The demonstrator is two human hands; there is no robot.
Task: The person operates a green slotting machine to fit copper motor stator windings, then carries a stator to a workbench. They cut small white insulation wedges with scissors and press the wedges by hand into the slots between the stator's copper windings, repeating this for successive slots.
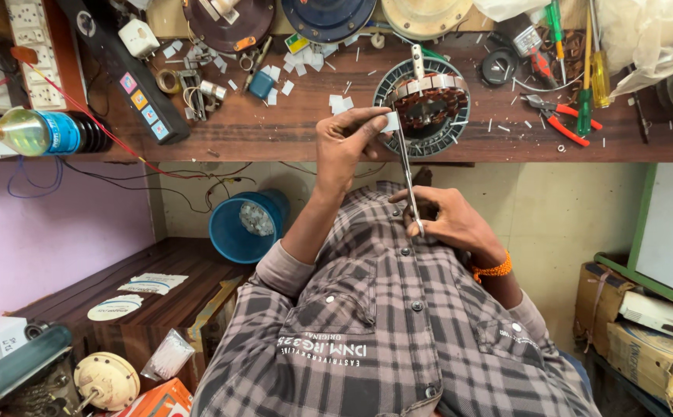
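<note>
My left hand (346,140) is raised at the edge of the wooden bench (275,135) and pinches a small white slip of paper (390,121) between thumb and fingers. My right hand (451,222), with an orange band at the wrist, grips a pair of long thin scissors (407,174). The blades point up toward the slip. Just behind the slip a round fan stator (431,103) with copper windings lies on the bench. My checked shirt fills the lower middle of the view.
White paper scraps litter the bench. Red-handled pliers (562,121) and green screwdrivers (587,77) lie at its right. A black switch strip (132,77) and a bottle (39,131) are at its left. A blue bucket (248,224) stands below, cardboard boxes (645,332) at right.
</note>
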